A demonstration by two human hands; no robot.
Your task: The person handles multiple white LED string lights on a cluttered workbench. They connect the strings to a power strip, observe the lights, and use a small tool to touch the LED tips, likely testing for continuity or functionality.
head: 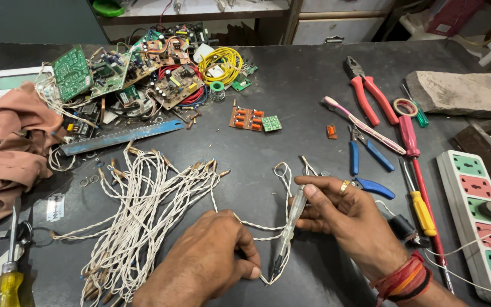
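The left hand (208,264) is pinching a twisted white wire (257,227) near the desk's (291,85) front edge, fingers closed on it. The right hand (342,213) is gripping a clear-handled tester screwdriver (290,227), its tip seemingly touching the wire's end. A bundle of white wires (143,210) is lying just left; blue pliers (370,153) and circuit boards (120,71) are resting farther back.

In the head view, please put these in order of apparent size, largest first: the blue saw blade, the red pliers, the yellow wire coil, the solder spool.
1. Blue saw blade, the longest.
2. Red pliers and yellow wire coil: they look similar, so no ranking between them.
3. Solder spool, clearly smallest.
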